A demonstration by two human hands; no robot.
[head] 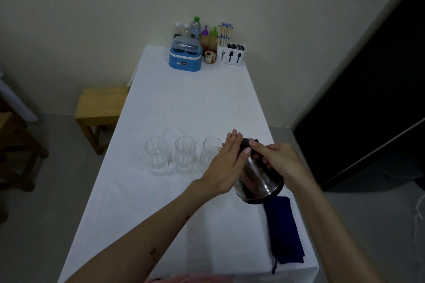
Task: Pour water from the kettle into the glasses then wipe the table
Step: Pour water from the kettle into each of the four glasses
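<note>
step: pouring, rightmost glass (210, 153) | right hand (279, 161) gripping tilted steel kettle (257, 179) handle | left hand (226, 163) flat, fingers together, steadying its side | advice: tilting slowly, spout over rim

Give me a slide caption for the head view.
Both hands tilt the steel kettle toward the rightmost of three glasses; blue cloth waits nearby.

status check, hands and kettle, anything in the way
Right hand gripping kettle handle, left hand flat against its side. Kettle tilted toward the rightmost glass. All three glasses upright, water level unclear. Blue cloth lies by the near right edge, nothing blocking.
</note>
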